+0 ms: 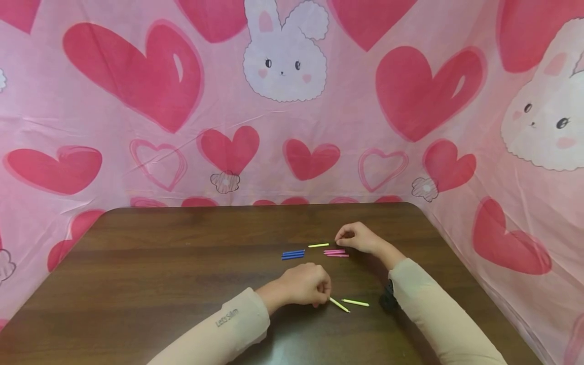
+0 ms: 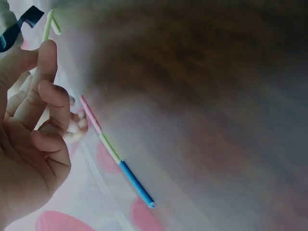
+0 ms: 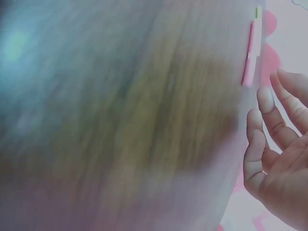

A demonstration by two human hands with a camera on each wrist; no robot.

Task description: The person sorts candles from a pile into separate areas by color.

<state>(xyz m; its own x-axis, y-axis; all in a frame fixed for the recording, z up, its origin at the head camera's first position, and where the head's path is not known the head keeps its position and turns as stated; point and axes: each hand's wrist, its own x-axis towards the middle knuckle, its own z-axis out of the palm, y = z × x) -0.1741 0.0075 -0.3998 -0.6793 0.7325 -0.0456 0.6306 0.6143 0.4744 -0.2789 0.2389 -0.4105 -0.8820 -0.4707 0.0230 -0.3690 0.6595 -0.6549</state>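
Note:
My left hand (image 1: 306,285) pinches one end of a thin yellow candle (image 1: 339,305) between thumb and forefinger. The candle slants away over the table, and its held end is hidden by the fingertips. Just to its right lies another yellow candle (image 1: 356,303). Farther back, my right hand (image 1: 360,237) is beside a group of pink candles (image 1: 337,255), its fingers loosely bent and nothing between them. A third yellow candle (image 1: 318,246) lies left of that hand's fingertips. Several blue candles (image 1: 293,255) lie side by side left of the pink ones.
All of this is on a dark brown wooden table (image 1: 159,274) with rounded far corners. Behind it and along the right side hangs a pink cloth (image 1: 283,119) with hearts and rabbits. A dark strap (image 1: 389,294) shows by the right sleeve.

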